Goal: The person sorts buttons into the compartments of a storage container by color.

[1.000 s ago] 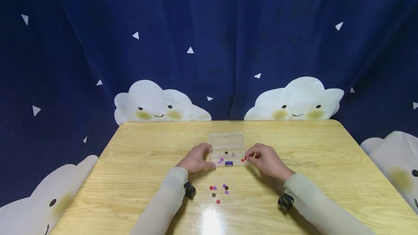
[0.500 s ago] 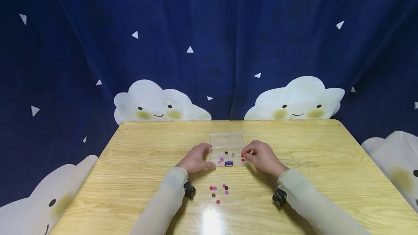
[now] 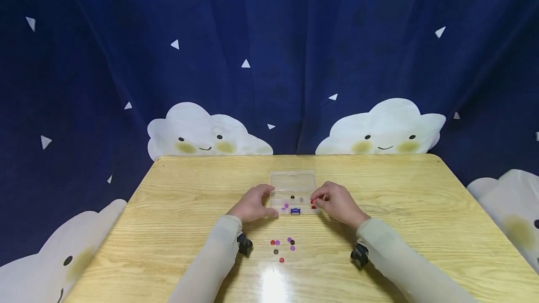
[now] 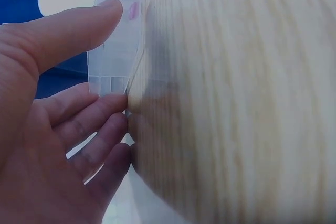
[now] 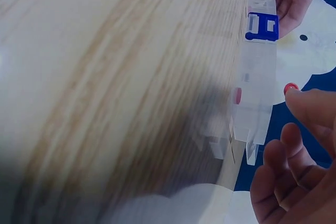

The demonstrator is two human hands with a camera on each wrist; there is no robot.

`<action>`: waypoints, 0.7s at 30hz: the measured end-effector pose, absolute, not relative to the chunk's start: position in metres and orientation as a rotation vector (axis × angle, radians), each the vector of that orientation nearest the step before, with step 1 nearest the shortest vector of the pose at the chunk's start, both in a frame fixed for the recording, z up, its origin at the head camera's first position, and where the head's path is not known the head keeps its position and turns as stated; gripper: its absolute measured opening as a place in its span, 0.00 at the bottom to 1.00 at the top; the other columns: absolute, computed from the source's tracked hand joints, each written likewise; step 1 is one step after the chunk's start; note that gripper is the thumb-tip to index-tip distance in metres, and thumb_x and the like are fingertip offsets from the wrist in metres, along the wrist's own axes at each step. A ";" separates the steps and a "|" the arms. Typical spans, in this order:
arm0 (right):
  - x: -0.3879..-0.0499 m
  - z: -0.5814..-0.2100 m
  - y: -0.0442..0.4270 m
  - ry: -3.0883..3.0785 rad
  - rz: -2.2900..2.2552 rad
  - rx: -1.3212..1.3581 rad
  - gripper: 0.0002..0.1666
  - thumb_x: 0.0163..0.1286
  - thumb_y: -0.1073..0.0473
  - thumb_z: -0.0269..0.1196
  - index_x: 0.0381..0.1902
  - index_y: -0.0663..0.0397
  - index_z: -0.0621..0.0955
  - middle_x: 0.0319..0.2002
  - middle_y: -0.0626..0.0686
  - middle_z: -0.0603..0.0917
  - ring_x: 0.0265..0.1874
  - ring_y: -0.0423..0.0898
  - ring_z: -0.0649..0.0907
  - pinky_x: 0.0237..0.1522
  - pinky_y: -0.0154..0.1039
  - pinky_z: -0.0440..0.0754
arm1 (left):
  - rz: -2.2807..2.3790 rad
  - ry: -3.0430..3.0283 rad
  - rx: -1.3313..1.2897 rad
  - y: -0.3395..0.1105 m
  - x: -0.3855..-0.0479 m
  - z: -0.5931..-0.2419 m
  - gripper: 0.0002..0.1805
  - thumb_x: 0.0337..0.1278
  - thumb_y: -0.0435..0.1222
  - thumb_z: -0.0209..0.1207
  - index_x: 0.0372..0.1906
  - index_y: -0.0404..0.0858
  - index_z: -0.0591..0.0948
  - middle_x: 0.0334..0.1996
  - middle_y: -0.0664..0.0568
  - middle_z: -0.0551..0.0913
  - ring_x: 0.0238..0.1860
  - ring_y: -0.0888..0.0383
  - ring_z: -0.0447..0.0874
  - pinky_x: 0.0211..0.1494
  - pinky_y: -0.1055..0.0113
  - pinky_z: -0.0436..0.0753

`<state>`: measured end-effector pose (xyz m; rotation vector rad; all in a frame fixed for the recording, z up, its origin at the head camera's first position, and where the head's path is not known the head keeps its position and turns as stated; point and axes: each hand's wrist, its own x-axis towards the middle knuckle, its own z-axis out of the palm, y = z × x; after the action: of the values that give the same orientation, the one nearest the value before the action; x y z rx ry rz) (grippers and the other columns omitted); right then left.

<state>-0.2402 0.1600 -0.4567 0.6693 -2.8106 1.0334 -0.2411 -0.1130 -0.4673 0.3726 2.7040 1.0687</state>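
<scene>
A clear plastic box point(image 3: 292, 181) lies on the table, lid raised at the back, with a blue latch point(image 5: 270, 27) at its front. My left hand point(image 3: 252, 205) holds the box's left end, thumb at the front and fingers at the far side. Over the right end, my right hand point(image 3: 341, 205) pinches a red button point(image 5: 289, 86) between thumb and finger. Inside the box are a black button point(image 3: 292, 197), a pale one point(image 3: 301, 199), a purple one point(image 3: 286, 205) and another red button point(image 3: 313, 207) in the right part.
Several loose buttons lie on the wooden table point(image 3: 202, 181) in front of the box, among them a red button point(image 3: 281, 260), a black button point(image 3: 276, 251) and a purple button point(image 3: 292, 248). A dark blue curtain point(image 3: 269, 22) hangs behind the table.
My right hand has shifted left with the red button, from beside the box to above its right end, then stayed nearly still. My left hand keeps its place.
</scene>
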 end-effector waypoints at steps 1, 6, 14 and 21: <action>-0.240 -0.456 0.160 -2.814 1.038 0.665 0.06 0.63 0.66 0.67 0.31 0.49 0.89 0.31 0.47 0.82 0.27 0.38 0.75 0.28 0.29 0.74 | 1.064 2.706 0.371 -0.113 -0.241 -0.467 0.43 0.47 0.43 0.75 0.69 0.38 0.70 0.62 0.44 0.77 0.64 0.46 0.74 0.70 0.49 0.73; -0.240 -0.456 0.158 -2.826 1.048 0.659 0.06 0.63 0.66 0.67 0.32 0.51 0.89 0.32 0.47 0.82 0.28 0.39 0.75 0.28 0.29 0.74 | 1.066 2.707 0.367 -0.111 -0.241 -0.468 0.42 0.47 0.43 0.75 0.69 0.38 0.71 0.61 0.43 0.77 0.64 0.45 0.74 0.70 0.50 0.73; -0.240 -0.459 0.157 -2.819 1.066 0.675 0.07 0.62 0.68 0.66 0.33 0.52 0.89 0.32 0.47 0.82 0.27 0.38 0.75 0.27 0.28 0.74 | 1.066 2.703 0.374 -0.109 -0.242 -0.470 0.43 0.47 0.43 0.75 0.69 0.39 0.70 0.62 0.43 0.77 0.65 0.45 0.73 0.71 0.49 0.73; -0.241 -0.463 0.156 -2.804 1.057 0.695 0.07 0.61 0.68 0.66 0.32 0.51 0.89 0.32 0.48 0.83 0.27 0.38 0.74 0.29 0.28 0.73 | 1.067 2.710 0.359 -0.112 -0.242 -0.469 0.43 0.47 0.43 0.75 0.69 0.38 0.70 0.62 0.43 0.77 0.65 0.44 0.73 0.71 0.48 0.72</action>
<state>-0.2409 0.1563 -0.4628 0.6950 -2.8043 1.0573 -0.2416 -0.1122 -0.4688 0.3587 2.7097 1.0672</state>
